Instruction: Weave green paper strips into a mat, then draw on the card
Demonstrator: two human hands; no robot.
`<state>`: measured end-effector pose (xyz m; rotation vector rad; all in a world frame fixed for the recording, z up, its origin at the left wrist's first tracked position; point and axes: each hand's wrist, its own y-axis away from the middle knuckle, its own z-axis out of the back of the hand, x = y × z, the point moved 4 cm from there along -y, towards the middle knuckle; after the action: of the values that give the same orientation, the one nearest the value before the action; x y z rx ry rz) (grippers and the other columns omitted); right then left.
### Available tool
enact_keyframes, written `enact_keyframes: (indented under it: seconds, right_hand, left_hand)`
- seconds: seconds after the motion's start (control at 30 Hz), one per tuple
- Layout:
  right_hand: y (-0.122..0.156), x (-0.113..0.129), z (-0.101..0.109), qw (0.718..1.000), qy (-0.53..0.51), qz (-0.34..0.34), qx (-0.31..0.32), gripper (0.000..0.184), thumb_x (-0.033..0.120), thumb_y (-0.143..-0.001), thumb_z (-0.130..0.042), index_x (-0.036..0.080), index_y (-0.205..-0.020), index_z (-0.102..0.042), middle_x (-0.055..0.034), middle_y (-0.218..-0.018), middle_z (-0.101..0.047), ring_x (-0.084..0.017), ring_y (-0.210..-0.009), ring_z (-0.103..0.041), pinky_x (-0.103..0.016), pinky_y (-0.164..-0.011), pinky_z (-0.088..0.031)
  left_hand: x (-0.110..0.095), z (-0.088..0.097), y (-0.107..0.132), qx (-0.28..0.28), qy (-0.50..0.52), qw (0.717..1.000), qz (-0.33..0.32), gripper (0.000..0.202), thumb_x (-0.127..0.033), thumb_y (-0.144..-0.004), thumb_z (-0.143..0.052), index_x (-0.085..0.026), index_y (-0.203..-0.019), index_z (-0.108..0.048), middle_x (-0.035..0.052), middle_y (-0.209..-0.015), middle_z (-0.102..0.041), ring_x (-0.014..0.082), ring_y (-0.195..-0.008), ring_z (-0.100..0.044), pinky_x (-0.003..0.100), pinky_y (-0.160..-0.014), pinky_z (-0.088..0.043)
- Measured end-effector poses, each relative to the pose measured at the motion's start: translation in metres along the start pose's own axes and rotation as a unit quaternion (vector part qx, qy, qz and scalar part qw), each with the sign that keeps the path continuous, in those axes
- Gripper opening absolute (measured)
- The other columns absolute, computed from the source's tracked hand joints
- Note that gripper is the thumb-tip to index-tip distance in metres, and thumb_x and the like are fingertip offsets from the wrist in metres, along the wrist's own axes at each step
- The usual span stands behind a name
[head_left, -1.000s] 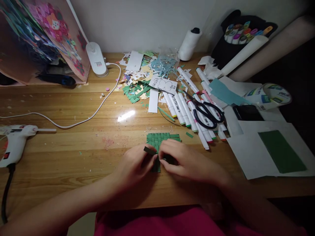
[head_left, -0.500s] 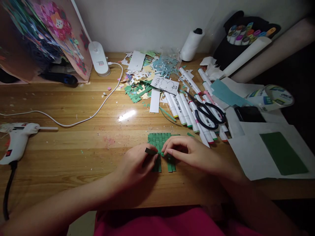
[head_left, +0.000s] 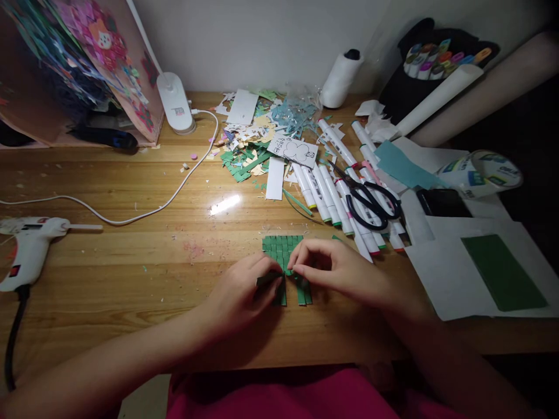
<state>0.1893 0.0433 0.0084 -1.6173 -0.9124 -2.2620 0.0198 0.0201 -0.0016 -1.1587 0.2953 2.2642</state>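
Note:
A woven mat of green paper strips (head_left: 283,247) lies flat on the wooden desk in front of me, several loose strip ends pointing towards me. My left hand (head_left: 251,283) pinches a dark green paper strip (head_left: 264,279) at the mat's left side, its free end sticking out leftward. Over the right part of the mat, my right hand (head_left: 334,267) has thumb and forefinger closed at the weave, on what looks like a strip of the mat. Both sets of fingertips nearly meet at the mat's middle and hide part of it.
White markers (head_left: 334,201) with black scissors (head_left: 371,203) on them lie beyond my right hand. Paper scraps (head_left: 251,154) are heaped at the back. A glue gun (head_left: 32,247) rests at the left. Green card (head_left: 504,272) lies on white paper at the right.
The strip in my left hand has tilted, its free end now lower. Both hands have shifted only slightly, and the mat stays where it was.

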Motion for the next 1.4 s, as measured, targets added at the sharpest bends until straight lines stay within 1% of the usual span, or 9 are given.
enact_keyframes:
  seconds: [0.13,0.27,0.4,0.57,0.7,0.77,1.03,1.17,1.4]
  right_hand:
    - [-0.004,-0.002,-0.004,0.999,-0.035,-0.02,-0.014,0.019,0.034,-0.084,-0.057,0.016,-0.078,-0.057,-0.004,-0.083,-0.063,-0.013,-0.066,-0.057,-0.025,-0.058,-0.047]
    - [-0.006,0.0,-0.005,0.998,-0.034,-0.005,-0.059,0.02,0.034,-0.086,-0.055,0.017,-0.075,-0.054,-0.0032,-0.082,-0.061,-0.011,-0.065,-0.055,-0.025,-0.059,-0.047]
    - [-0.004,-0.001,-0.006,0.998,-0.027,0.0,-0.058,0.014,0.03,-0.084,-0.058,0.017,-0.081,-0.056,-0.003,-0.084,-0.062,-0.013,-0.071,-0.06,-0.026,-0.063,-0.05]
    - [0.0,0.003,-0.007,0.997,0.065,0.022,-0.03,0.015,0.021,-0.074,-0.069,0.018,-0.085,-0.059,-0.0022,-0.089,-0.061,-0.013,-0.073,-0.06,-0.026,-0.065,-0.05]
    - [0.003,0.013,-0.01,0.98,0.174,0.092,0.011,0.023,0.005,-0.069,-0.064,0.019,-0.087,-0.059,-0.0013,-0.097,-0.059,-0.015,-0.087,-0.057,-0.026,-0.075,-0.046]
    - [0.004,0.015,-0.013,0.97,0.217,0.104,0.023,0.026,0.002,-0.068,-0.061,0.018,-0.088,-0.057,-0.0014,-0.098,-0.056,-0.015,-0.09,-0.054,-0.026,-0.077,-0.044]
    - [0.001,0.015,-0.011,0.952,0.285,0.109,-0.028,0.011,0.009,-0.082,-0.057,0.017,-0.078,-0.05,-0.0013,-0.087,-0.051,-0.013,-0.076,-0.05,-0.023,-0.065,-0.038]
    - [0.0,0.014,-0.009,0.956,0.276,0.082,-0.06,0.015,0.012,-0.082,-0.059,0.017,-0.072,-0.049,-0.0003,-0.08,-0.053,-0.012,-0.071,-0.05,-0.023,-0.062,-0.036]
    - [-0.004,0.006,-0.005,0.98,0.184,-0.012,-0.08,0.015,0.018,-0.078,-0.065,0.017,-0.066,-0.056,0.0035,-0.059,-0.052,-0.009,-0.053,-0.047,-0.021,-0.05,-0.032]
  left_hand:
    - [0.0,-0.001,-0.001,0.015,0.017,1.0,-0.008,0.013,-0.015,-0.09,-0.048,-0.019,-0.098,-0.057,0.0052,-0.092,-0.06,0.0171,-0.083,-0.057,0.029,-0.072,-0.046]
    - [-0.002,0.0,-0.003,0.024,0.032,0.999,-0.013,0.021,-0.011,-0.088,-0.048,-0.02,-0.105,-0.058,0.0062,-0.099,-0.059,0.0175,-0.089,-0.058,0.029,-0.076,-0.046]
    - [-0.001,-0.001,-0.003,0.017,0.035,0.999,-0.009,0.017,-0.013,-0.09,-0.048,-0.019,-0.102,-0.058,0.0062,-0.097,-0.059,0.0173,-0.088,-0.057,0.029,-0.076,-0.046]
    - [0.0,-0.001,-0.002,0.008,0.016,1.0,-0.004,0.01,-0.016,-0.091,-0.049,-0.018,-0.095,-0.057,0.0046,-0.088,-0.059,0.0163,-0.079,-0.057,0.027,-0.069,-0.045]
    - [0.0,-0.001,-0.002,0.011,0.01,1.0,-0.001,0.01,-0.017,-0.092,-0.048,-0.018,-0.095,-0.057,0.0042,-0.086,-0.058,0.0162,-0.077,-0.055,0.028,-0.068,-0.044]
    - [-0.001,-0.001,-0.002,0.012,0.007,1.0,-0.004,0.011,-0.017,-0.092,-0.047,-0.017,-0.096,-0.057,0.0042,-0.086,-0.058,0.0163,-0.078,-0.056,0.028,-0.069,-0.044]
    - [0.001,-0.002,0.001,-0.03,-0.026,0.999,-0.027,0.008,-0.018,-0.093,-0.049,-0.018,-0.101,-0.051,0.0034,-0.089,-0.061,0.0162,-0.08,-0.058,0.029,-0.073,-0.047]
    - [0.001,-0.003,0.002,-0.039,-0.036,0.998,-0.021,0.006,-0.019,-0.092,-0.049,-0.017,-0.098,-0.049,0.0032,-0.086,-0.06,0.0162,-0.077,-0.057,0.029,-0.071,-0.047]
    - [0.001,-0.006,-0.001,0.009,-0.054,0.998,-0.02,0.006,-0.02,-0.094,-0.048,-0.017,-0.091,-0.052,0.0036,-0.083,-0.058,0.017,-0.075,-0.053,0.028,-0.067,-0.045]
